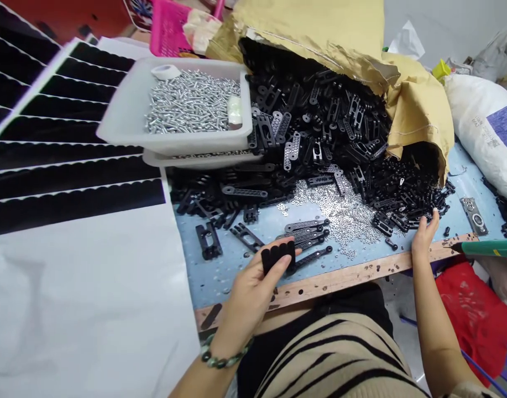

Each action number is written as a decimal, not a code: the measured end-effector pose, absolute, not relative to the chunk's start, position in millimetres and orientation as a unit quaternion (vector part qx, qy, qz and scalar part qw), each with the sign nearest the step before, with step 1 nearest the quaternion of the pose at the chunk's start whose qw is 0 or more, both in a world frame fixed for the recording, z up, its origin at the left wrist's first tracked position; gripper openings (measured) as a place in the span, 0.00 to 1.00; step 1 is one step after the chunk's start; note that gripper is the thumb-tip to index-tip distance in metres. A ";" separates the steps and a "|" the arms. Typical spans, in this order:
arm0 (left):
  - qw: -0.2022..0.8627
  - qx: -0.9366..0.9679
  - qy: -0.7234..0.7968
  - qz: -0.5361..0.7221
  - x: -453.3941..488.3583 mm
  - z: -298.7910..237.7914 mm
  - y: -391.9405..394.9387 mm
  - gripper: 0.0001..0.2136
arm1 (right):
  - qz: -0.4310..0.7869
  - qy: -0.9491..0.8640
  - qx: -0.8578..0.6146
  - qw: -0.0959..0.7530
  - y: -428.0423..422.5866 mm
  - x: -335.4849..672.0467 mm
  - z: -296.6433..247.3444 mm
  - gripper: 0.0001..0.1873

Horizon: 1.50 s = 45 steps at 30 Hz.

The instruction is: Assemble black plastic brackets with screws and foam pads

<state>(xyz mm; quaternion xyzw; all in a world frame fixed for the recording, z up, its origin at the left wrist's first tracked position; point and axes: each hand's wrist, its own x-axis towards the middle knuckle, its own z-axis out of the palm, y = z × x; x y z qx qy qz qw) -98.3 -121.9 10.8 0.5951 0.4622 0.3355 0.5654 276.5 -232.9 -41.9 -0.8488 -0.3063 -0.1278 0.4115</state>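
Observation:
My left hand [253, 276] is closed round a short black strip with a scalloped edge [278, 256], pinched between thumb and fingers above the table's front edge. Just beyond it lie several slim black arms with round ends [307, 235], side by side on the blue table top. My right hand [424, 235] reaches over the wooden edge at the right, its fingers apart at the near side of a heap of small black plastic parts [411, 182]. I see nothing held in it.
A white tub of silver screws [191, 105] stands at the back left. A torn paper sack [319, 33] spills black parts, with loose nuts and screws [340, 213] before it. Scalloped black strips [71, 143] lie on white sheets at left. A green electric screwdriver [489, 248] is at right.

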 end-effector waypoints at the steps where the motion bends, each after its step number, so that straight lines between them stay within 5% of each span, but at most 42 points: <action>1: 0.560 0.615 0.451 0.323 -97.0 13.3 -123.4 0.19 | -0.143 -0.314 -0.836 0.427 -233.5 266.5 -36.1 0.31; 5: 0.542 0.691 0.392 0.275 -89.0 21.4 -132.7 0.18 | 0.005 -0.430 -0.753 0.498 -227.4 197.5 -4.9 0.21; 8: 0.524 0.737 0.345 0.251 -84.0 24.2 -141.6 0.16 | 0.225 -0.600 -0.632 0.437 -218.6 137.3 20.4 0.20; 12: 0.478 0.786 0.303 0.247 -87.6 24.0 -151.8 0.13 | 0.319 -0.692 -0.538 0.361 -211.8 89.4 36.8 0.16; 16: 0.435 0.780 0.355 0.277 -104.9 16.3 -159.3 0.14 | 0.347 -0.612 -0.593 0.392 -208.3 83.1 27.7 0.06; 20: 0.272 0.815 0.415 0.300 -124.1 3.4 -163.8 0.14 | 0.429 -0.406 -0.652 0.476 -197.0 85.0 10.8 0.12; 25: 0.160 0.895 0.359 0.209 -132.1 -5.2 -167.4 0.16 | 0.534 -0.340 -0.628 0.453 -179.5 73.2 -2.5 0.15; 35: 0.164 0.900 0.352 0.200 -131.6 -10.4 -169.0 0.17 | 0.499 -0.418 -0.660 0.374 -170.2 66.6 -11.2 0.13; 40: 0.181 0.888 0.372 0.202 -123.6 -7.1 -166.2 0.17 | 0.315 -0.598 -0.699 0.236 -170.4 70.8 -4.5 0.07; 45: 0.227 0.873 0.381 0.202 -121.8 -1.5 -160.1 0.15 | 0.169 -0.680 -0.683 0.205 -173.9 75.3 15.6 0.20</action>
